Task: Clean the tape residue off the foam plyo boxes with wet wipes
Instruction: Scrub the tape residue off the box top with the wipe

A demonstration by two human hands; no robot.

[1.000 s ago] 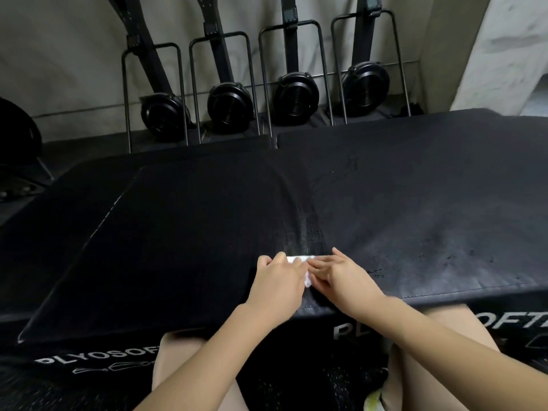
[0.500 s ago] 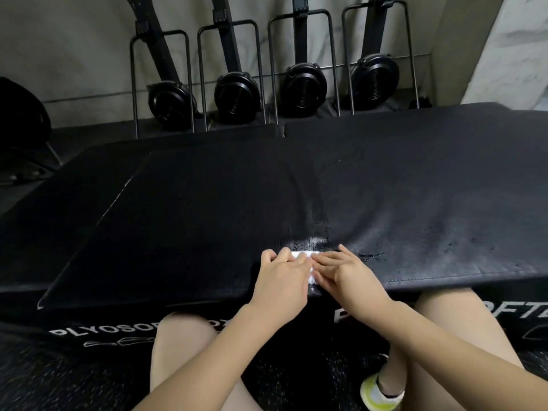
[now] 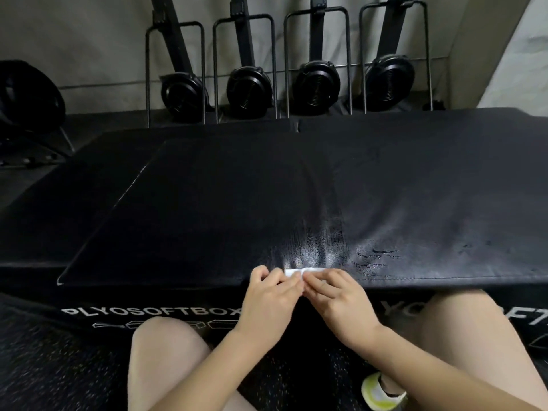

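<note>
At the near edge of the right foam plyo box (image 3: 415, 203), close to the seam with the left foam plyo box (image 3: 178, 209), lay the wet wipe (image 3: 296, 272), a small white folded piece. Both hands were on it: the left hand (image 3: 271, 295) and the right hand (image 3: 338, 295) had their fingers (image 3: 318, 280) curled together and pinched the wipe between them. The wipe looked light, soft and damp, so it would probably crumple easily; holding it folded, with fingertips on top, seemed the best grip for rubbing. The box cover looked like smooth vinyl over foam, soft under pressure and slippery where wet. A shiny wet patch (image 3: 314, 247) was just beyond the wipe, and flecks of tape residue (image 3: 373, 258) remained to its right. No container of wipes was visible. Behind the boxes, four black machines (image 3: 249, 87) stood along the wall.
</note>
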